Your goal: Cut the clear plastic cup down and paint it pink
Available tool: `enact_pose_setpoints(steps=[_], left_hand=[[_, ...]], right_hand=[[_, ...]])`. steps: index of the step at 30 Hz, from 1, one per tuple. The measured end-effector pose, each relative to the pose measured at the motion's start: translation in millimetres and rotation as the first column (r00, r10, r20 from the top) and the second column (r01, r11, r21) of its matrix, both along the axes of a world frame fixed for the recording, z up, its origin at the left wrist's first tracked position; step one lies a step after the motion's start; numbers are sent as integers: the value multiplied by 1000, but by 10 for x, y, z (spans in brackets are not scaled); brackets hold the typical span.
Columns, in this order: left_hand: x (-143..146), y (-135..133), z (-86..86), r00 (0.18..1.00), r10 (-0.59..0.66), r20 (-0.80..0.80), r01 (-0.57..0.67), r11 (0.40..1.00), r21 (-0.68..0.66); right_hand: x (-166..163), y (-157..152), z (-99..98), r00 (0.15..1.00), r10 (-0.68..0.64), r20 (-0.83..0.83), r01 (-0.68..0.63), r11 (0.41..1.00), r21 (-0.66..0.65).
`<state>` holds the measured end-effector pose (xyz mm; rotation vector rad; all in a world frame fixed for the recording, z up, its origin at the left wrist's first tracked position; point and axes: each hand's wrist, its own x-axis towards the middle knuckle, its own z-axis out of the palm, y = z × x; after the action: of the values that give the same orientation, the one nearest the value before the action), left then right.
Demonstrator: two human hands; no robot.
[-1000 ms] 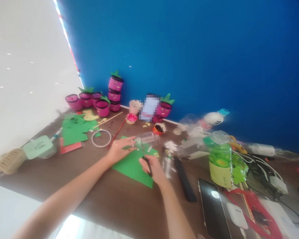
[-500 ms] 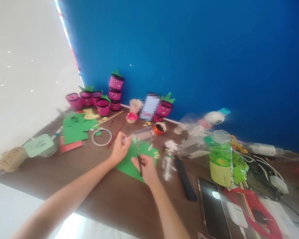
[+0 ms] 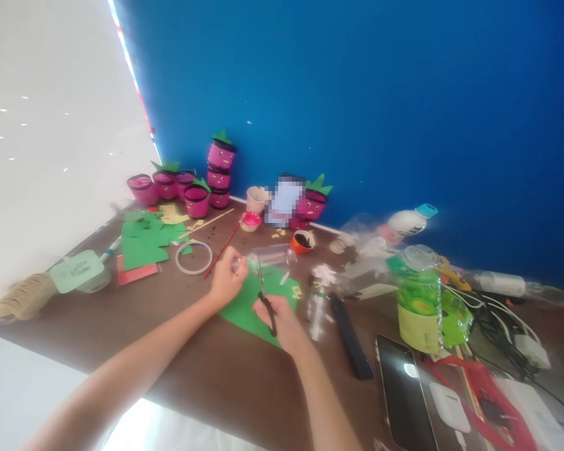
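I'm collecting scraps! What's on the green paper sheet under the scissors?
A thin white strip lies on the flat green paper sheet, small yellow bits at its right edge. The right hand and black-handled scissors hide anything beneath.

So the green sheet (image 3: 244, 316) looks like smooth matt paper. Scissors (image 3: 262, 297) over it: shiny metal blades, black handles that read as plastic. The clear container (image 3: 278, 255) at the sheet's far edge is thin, glossy see-through plastic. Phone (image 3: 407, 398) off to the sheet's right has a slick, glassy screen. Bench (image 3: 207, 373) beneath the sheet? Smooth, dull brown, wood-looking.
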<state>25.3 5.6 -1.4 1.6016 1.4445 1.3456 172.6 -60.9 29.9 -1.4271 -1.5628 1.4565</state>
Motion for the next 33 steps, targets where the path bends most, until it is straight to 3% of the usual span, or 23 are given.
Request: enact_pose_setpoints(steps=[4, 7, 11, 15, 19, 24, 29, 33], left_hand=[[-14, -1, 12, 997, 38, -70, -35, 999, 40], [-13, -3, 20, 995, 64, -78, -62, 997, 38], [-10, -8, 36, 990, 110, -85, -109, 994, 13], [-21, 8, 38, 989, 132, -70, -132, 991, -7], [-35, 24, 11, 995, 93, -31, -94, 995, -18], [-21, 7, -15, 997, 81, -8, -81, 996, -23], [8, -1, -12, 998, 65, 1, -65, 997, -41], [22, -6, -22, 1000, 24, -9, -25, 999, -43]], right_hand=[[9, 11, 8, 993, 57, -100, -67, 992, -104], [-35, -8, -43, 960, 60, -275, -126, 965, -231], [-133, -38, -122, 839, -5, -545, -209, 921, -329], [-159, -21, -162, 737, -89, -670, -257, 880, -399], [-104, 6, -203, 817, -55, -573, -189, 914, -358], [-57, -15, -203, 962, -6, -274, -72, 959, -275], [-22, -39, -53, 999, 16, -29, -17, 998, -67], [5, -11, -55, 1000, 22, 15, -22, 998, -54]])
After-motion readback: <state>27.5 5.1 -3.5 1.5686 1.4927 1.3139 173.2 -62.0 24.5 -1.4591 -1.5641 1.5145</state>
